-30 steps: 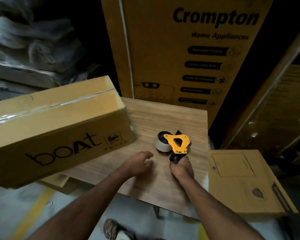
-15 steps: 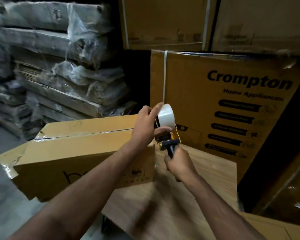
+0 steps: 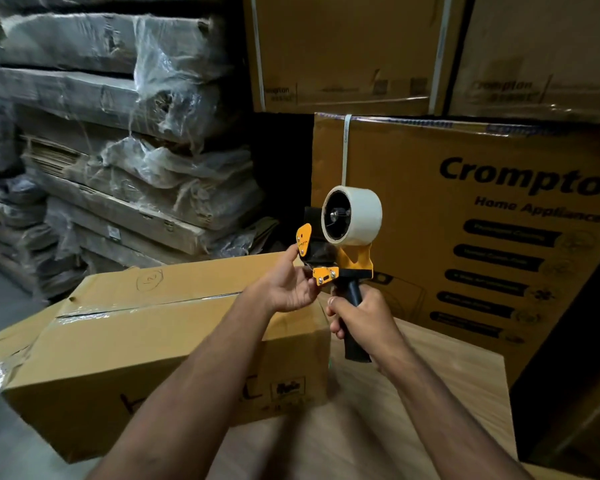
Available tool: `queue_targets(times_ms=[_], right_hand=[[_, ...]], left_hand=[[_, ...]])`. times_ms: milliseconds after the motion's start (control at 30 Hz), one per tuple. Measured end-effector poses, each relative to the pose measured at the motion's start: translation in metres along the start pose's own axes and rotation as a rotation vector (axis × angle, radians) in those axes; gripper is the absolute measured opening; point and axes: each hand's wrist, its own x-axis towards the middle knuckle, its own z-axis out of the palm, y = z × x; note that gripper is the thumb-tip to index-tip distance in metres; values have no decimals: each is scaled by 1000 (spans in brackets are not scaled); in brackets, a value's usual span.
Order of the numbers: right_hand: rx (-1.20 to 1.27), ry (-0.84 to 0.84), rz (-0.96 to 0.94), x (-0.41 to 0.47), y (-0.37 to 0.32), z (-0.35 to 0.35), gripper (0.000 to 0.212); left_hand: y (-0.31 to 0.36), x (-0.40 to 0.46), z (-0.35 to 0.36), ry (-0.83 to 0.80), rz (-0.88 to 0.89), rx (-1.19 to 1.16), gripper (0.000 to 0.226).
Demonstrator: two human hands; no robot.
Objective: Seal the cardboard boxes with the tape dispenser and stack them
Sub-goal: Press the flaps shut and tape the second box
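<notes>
Right hand (image 3: 359, 315) fist-grips the tape dispenser (image 3: 340, 251) handle, roll up; left hand (image 3: 288, 284) fingers pinch its front end — probably freeing tape — above the taped box (image 3: 174, 341).

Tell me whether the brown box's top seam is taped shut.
Taped shut: clear tape runs along the cardboard box top seam, flaps flat.

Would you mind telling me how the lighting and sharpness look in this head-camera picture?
Head view: dim warehouse light with dark gaps between the stacks; the tape dispenser and both hands are sharp; the forearms and wooden table near the bottom edge look smeared; glare streaks the tape on the cardboard box; wide-angle bending curves the Crompton carton.
</notes>
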Motion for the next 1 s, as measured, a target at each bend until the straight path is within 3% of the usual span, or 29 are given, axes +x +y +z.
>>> queue_targets(times_ms=[167, 367, 433, 567, 700, 800, 933, 1000], right_hand=[[-10, -28, -21, 19, -3, 3, 9], [-1, 8, 1, 44, -2, 8, 5], [-11, 15, 6, 52, -2, 9, 5], [-9, 39, 6, 67, -5, 10, 6], [-5, 47, 29, 83, -7, 15, 5], [-40, 43, 70, 92, -3, 22, 3], [-78, 76, 137, 102, 8, 31, 3], [-72, 91, 182, 105, 11, 36, 3]], left_hand=[[28, 20, -22, -40, -49, -18, 40], [54, 44, -44, -138, -207, -181, 56], [58, 53, -48, -123, -218, -115, 68], [65, 64, -58, 6, -210, 168, 28], [80, 84, -70, 116, -115, 216, 29], [93, 103, -74, 204, 47, 563, 28], [111, 122, -89, 109, 371, 1382, 21], [115, 135, -92, 144, 519, 1721, 17]])
